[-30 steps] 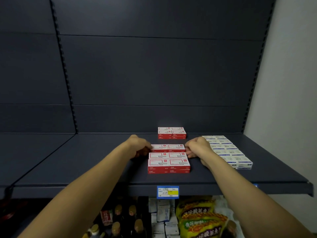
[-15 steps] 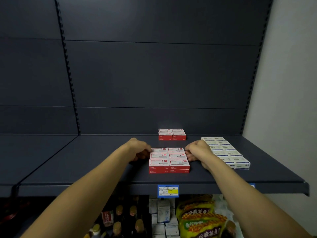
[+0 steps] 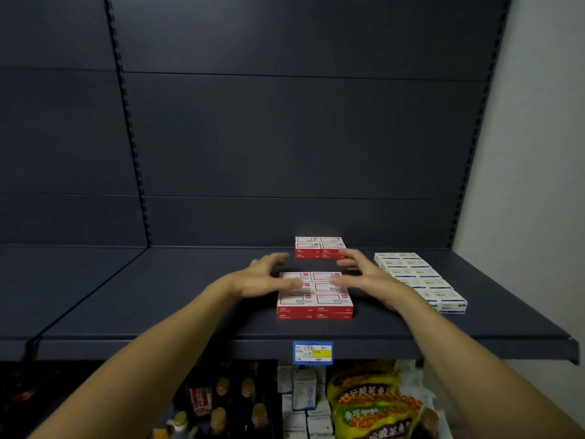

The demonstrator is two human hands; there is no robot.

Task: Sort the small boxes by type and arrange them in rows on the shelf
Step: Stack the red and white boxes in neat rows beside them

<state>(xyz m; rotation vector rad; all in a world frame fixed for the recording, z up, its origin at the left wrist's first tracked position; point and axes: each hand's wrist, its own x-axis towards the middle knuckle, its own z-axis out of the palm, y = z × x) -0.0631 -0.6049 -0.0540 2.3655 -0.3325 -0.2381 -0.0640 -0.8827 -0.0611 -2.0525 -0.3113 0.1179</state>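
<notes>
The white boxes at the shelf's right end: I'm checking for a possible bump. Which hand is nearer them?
Right. The right hand hovers open just left of the white boxes; the left hand is farther off, beyond the front red boxes.

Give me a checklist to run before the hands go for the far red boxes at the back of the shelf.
1. Left hand free: ok, fingers spread, holding nothing.
2. Right hand free: ok, fingers spread, holding nothing.
3. Near red boxes squared up: ok, a tidy block, two wide, close to the shelf front edge.
4. Far red boxes in the same line: ok, straight behind the near block, with a bare gap between.
5. White boxes kept apart from the red: ok, own row on the right, not touching.
6. Hands off the near block: cannot tell, they are blurred above it.
</notes>
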